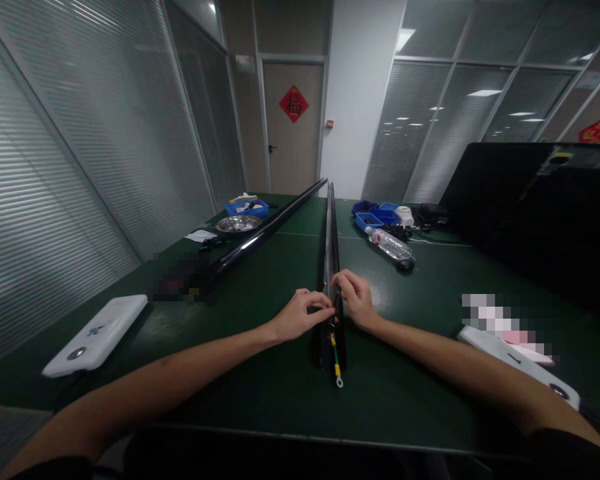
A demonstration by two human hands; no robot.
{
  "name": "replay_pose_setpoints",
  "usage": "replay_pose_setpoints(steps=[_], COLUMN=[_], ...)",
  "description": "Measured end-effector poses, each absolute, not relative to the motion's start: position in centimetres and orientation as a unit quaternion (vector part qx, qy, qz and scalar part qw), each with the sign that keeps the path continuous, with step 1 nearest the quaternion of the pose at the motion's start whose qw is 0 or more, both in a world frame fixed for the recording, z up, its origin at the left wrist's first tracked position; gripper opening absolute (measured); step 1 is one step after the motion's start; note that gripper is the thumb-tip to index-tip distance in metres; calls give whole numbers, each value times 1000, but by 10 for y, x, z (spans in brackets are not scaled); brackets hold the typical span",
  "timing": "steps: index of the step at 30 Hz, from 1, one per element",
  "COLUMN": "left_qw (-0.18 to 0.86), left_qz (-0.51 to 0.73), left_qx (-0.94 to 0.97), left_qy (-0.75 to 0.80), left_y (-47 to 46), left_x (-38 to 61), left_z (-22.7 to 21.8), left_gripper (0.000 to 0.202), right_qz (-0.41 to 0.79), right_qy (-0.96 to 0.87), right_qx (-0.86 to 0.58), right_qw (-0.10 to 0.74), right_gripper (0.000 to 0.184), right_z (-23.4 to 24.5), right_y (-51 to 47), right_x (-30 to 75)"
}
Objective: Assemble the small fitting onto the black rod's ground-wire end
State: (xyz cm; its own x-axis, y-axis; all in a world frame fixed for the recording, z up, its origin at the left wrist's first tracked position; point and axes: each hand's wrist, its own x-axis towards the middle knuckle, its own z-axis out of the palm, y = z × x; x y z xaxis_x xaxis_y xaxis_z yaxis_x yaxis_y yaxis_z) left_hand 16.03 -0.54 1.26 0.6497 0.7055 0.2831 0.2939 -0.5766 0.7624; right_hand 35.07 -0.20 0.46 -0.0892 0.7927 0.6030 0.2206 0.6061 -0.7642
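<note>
A long black rail with a channel along it runs away from me down the middle of the green table. My left hand is at its near part from the left, thumb and fingertips pinched together over the channel. From the other side my right hand has its fingers bent and closed at the rail, slightly farther along. What small part lies between the fingertips is hidden. A short green-yellow wire with a ring terminal sticks out of the near end, just below my hands.
Another black rail lies slanting on the left, near a metal dish and a blue tray. At right are blue bins and a plastic bottle. White devices flank both sides; a large dark panel stands right.
</note>
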Motion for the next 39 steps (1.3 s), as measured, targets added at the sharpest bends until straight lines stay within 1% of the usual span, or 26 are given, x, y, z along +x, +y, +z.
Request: replay_pose_setpoints(steps=[4, 11, 16, 22, 27, 34, 39], left_qw=[359, 273, 260, 253, 270, 283, 285], left_qz=[299, 283, 274, 290, 281, 267, 302], left_qx=[834, 881, 892, 889, 889, 891, 883], left_qy=[294, 263, 250, 247, 242, 234, 219], left_y=[-1, 11, 11, 8, 9, 11, 10], left_x=[162, 168, 170, 170, 168, 165, 164], left_z=[13, 12, 10, 9, 9, 9, 7], left_gripper=[18, 18, 16, 16, 17, 21, 19], right_qz=[271, 311, 334, 280, 233, 214, 218], right_qy=[-689, -682, -668, -672, -693, -700, -712], right_qx=[-370, -374, -366, -367, -370, -362, -334], right_qw=[561, 546, 555, 579, 573, 577, 578], right_gripper=[40, 34, 32, 30, 26, 22, 18], right_z=[0, 0, -1, -2, -5, -8, -11], right_y=[-8, -17, -15, -19, -20, -20, -26], right_x=[354, 354, 352, 352, 352, 353, 355])
